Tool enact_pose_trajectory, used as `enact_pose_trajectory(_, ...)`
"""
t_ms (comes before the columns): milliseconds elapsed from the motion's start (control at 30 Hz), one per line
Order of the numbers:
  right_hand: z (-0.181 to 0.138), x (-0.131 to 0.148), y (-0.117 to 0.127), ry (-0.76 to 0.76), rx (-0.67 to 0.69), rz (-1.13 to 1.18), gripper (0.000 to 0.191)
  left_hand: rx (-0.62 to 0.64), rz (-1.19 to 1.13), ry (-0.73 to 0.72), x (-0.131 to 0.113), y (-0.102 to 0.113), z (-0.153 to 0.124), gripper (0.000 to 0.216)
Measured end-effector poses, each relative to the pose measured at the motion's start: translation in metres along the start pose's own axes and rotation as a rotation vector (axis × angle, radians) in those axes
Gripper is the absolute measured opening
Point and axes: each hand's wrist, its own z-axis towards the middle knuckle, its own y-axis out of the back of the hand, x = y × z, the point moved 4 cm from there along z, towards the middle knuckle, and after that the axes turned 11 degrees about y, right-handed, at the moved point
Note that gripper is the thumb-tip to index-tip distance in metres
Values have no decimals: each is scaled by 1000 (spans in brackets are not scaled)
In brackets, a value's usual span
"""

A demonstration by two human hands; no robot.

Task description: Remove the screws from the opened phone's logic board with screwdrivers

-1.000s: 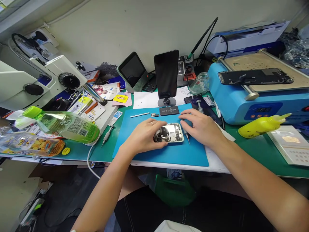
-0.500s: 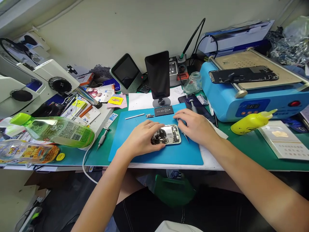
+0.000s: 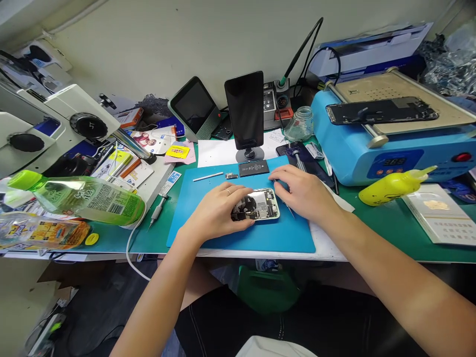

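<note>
An opened phone body (image 3: 260,204) with its insides showing lies on a blue work mat (image 3: 241,233). My left hand (image 3: 217,210) curls over the phone's left end and grips it, a ring on one finger. My right hand (image 3: 303,191) rests at the phone's right end, fingers bent down, over a thin screwdriver (image 3: 289,210) whose tip pokes out beneath the palm. Whether the fingers hold the screwdriver is hidden. A black battery (image 3: 253,168), a small metal part (image 3: 231,175) and a white stick (image 3: 207,176) lie at the mat's far edge.
A phone on a stand (image 3: 245,111) and a small screen (image 3: 194,106) stand behind the mat. A blue heating machine (image 3: 390,144) with a phone frame on top sits right, a yellow bottle (image 3: 394,186) beside it. A microscope (image 3: 55,124) and green bottle (image 3: 80,198) are left.
Both hands and the phone stay nearly as they were. My right hand has shifted slightly over the screwdriver. The view has moved a little with my head.
</note>
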Motion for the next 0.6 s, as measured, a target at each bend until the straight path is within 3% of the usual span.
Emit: enact_pose_trajectory(600,-1,-2,-1,75,-50,-3,42,27,-10,23,-1,-4,-6,58)
